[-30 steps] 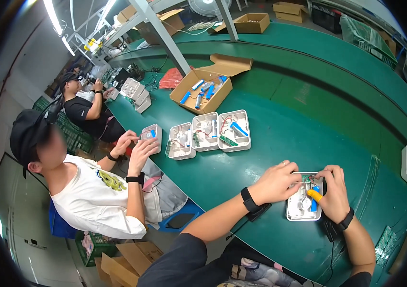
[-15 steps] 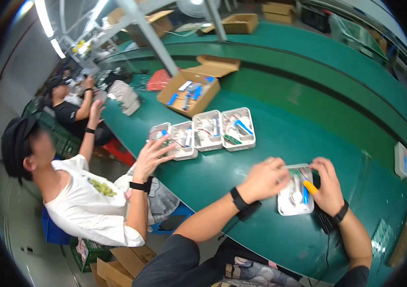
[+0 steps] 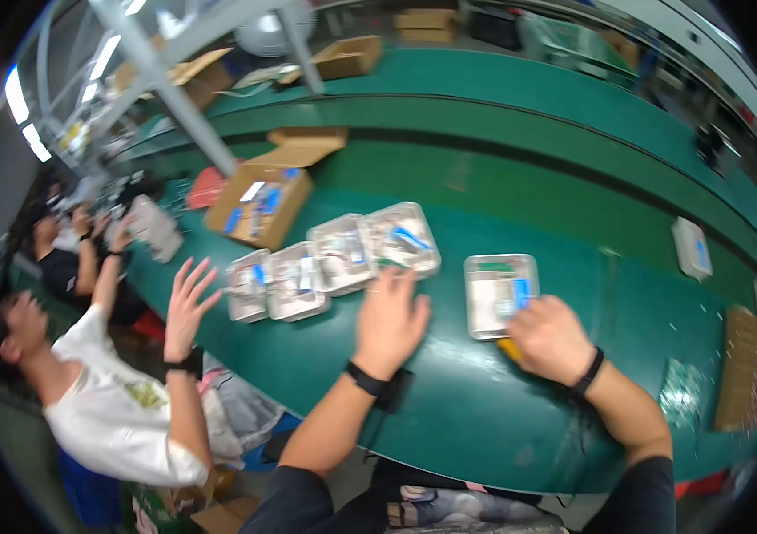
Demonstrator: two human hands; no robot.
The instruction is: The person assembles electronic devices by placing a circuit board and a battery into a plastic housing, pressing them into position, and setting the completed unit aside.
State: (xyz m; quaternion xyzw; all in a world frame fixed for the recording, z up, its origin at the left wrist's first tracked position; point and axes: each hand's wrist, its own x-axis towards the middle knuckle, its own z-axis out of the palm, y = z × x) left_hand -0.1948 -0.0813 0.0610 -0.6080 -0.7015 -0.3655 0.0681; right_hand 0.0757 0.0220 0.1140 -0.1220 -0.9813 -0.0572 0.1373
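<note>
A white plastic case [image 3: 471, 307] lies on the green bench in front of me, with a green strip along its far end and a blue part [image 3: 521, 289] inside. My right hand [image 3: 549, 338] is closed at its near right corner, a yellow cover on the thumb. Whatever its fingers grip is hidden beneath them. Farther left, my left hand [image 3: 392, 322] reaches out with fingers extended and holds nothing visible. Its fingertips are at the near edge of the rightmost case [image 3: 434, 258] in a row of similar white cases [image 3: 298, 315] filled with wires and blue parts.
Behind the row stands an open cardboard box [image 3: 258, 233] of blue and white parts. A co-worker in a white shirt [image 3: 120, 418] raises a hand [image 3: 187, 311] at the left. To the right are another white case [image 3: 692, 249], a clear plastic bag [image 3: 681, 392] and a brown board [image 3: 743, 369].
My left hand has left the near case and moved left to the row. My right hand has curled over the case's near corner. The view has shifted; the co-worker's hand has lifted from the row.
</note>
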